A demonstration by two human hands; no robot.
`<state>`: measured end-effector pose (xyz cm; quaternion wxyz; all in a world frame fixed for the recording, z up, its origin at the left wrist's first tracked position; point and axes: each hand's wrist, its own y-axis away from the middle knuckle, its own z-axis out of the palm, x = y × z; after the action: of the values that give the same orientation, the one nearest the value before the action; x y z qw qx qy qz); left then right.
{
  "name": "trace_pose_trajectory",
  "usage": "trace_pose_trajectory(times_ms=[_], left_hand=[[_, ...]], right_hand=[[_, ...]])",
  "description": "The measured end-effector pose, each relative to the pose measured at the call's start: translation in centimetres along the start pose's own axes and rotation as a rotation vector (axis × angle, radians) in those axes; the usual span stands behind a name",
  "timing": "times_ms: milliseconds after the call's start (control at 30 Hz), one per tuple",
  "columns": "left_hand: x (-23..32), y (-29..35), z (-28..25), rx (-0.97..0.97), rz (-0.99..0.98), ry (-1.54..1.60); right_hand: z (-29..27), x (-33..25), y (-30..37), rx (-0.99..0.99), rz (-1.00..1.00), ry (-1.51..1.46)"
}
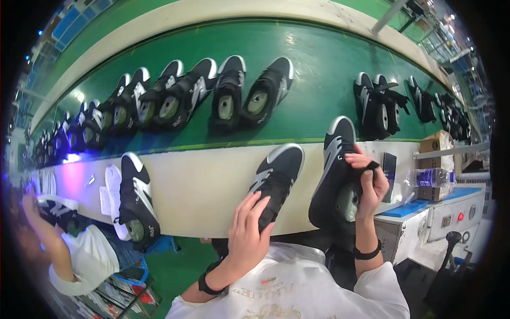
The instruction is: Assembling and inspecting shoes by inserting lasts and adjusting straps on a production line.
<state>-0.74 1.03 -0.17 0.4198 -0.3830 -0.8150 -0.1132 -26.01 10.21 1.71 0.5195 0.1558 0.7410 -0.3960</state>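
Two black sneakers with white toe edges and silver-grey side trim are before me on the white ledge. My left hand (249, 228) lies over the ankle part of the left sneaker (284, 165), fingers along its upper and thumb beside the opening. At the right sneaker (332, 159), my right hand (370, 175) pinches a black strap (373, 166) between thumb and fingers, pulled out to the right side. This shoe's opening faces me and shows a pale green inside. Its heel hangs over the ledge's near edge.
Several similar sneakers (228, 95) stand on the green belt (319, 80) beyond the white ledge (202, 186). Another sneaker (137, 196) sits to the left, near a co-worker's arm (50, 239). On the right are a phone (389, 173), a plastic bottle (430, 177) and a control box (451, 215).
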Motion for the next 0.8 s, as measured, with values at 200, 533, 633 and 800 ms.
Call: trace_pose_trajectory(times_ms=[200, 533, 633, 800], left_hand=[[1.3, -9.0, 6.5, 0.089, 0.037, 0.029], [-3.3, -25.3, 13.7, 0.106, 0.15, 0.035], [-2.3, -22.0, 11.9, -0.076, 0.024, 0.183], [-2.0, -10.6, 6.7, -0.174, 0.039, 0.045]], right_hand=[[0.0, 8.6, -3.2, 0.042, 0.035, 0.137], [-1.2, 13.9, -14.2, -0.151, 0.055, 0.37], [-7.2, 12.9, -12.2, 0.073, 0.015, 0.781], [-13.4, 14.4, -10.9, -0.04, 0.581, 1.016]])
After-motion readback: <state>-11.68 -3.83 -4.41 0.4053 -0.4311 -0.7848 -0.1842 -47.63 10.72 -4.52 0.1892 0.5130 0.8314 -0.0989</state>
